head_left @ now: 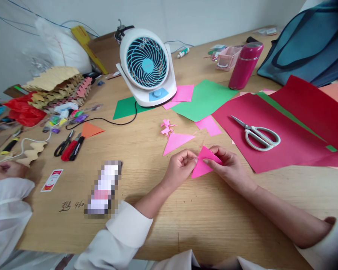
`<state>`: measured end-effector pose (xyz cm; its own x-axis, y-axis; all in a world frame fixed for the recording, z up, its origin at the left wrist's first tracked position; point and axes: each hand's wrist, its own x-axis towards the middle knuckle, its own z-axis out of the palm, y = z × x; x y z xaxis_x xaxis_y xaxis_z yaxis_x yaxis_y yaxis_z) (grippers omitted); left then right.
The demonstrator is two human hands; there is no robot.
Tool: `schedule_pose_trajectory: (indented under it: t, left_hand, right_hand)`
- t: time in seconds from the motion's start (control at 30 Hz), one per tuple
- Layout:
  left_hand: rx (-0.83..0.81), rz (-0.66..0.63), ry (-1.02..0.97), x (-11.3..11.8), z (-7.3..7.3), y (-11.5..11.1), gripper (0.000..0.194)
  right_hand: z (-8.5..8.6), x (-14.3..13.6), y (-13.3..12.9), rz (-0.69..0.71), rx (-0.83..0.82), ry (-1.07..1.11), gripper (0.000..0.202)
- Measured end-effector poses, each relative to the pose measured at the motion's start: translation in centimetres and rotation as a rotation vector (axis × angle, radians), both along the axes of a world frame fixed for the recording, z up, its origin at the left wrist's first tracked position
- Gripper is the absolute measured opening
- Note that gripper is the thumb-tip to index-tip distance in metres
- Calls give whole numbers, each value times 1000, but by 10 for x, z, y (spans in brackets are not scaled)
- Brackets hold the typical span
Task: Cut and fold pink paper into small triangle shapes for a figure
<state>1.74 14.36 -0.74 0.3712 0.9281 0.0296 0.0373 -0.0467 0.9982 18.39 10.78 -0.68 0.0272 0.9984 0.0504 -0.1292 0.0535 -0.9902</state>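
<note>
A bright pink folded paper triangle (204,163) is held just above the table between both hands. My left hand (180,165) pinches its left edge between thumb and fingertips. My right hand (228,165) grips the right side, thumb on top and fingers behind. Just beyond lies another pink paper triangle (177,142), with a crumpled cluster of small pink paper pieces (167,127) behind it. White-handled scissors (260,137) rest on a dark red paper sheet (250,152) to the right of my right hand.
A white fan (148,65) stands at the back on green and pink papers. A magenta flask (245,65) and a blue bag (307,45) are back right. At left lie a blurred-out phone (104,189), black scissors (64,144) and a co-worker's hand (8,170).
</note>
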Motion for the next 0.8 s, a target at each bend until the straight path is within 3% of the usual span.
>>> schedule_pose_trajectory:
  t: [0.27, 0.5, 0.8]
  left_hand:
    - [20, 15, 34, -1, -1, 0, 18]
    - [-14, 11, -57, 0, 0, 1, 19]
    - [-246, 10, -94, -1, -3, 1, 14]
  right_hand:
    - [-4, 2, -2, 81, 81, -83, 6]
    - [-1, 2, -4, 121, 207, -120, 9]
    - [-4, 8, -4, 86, 368, -340, 14]
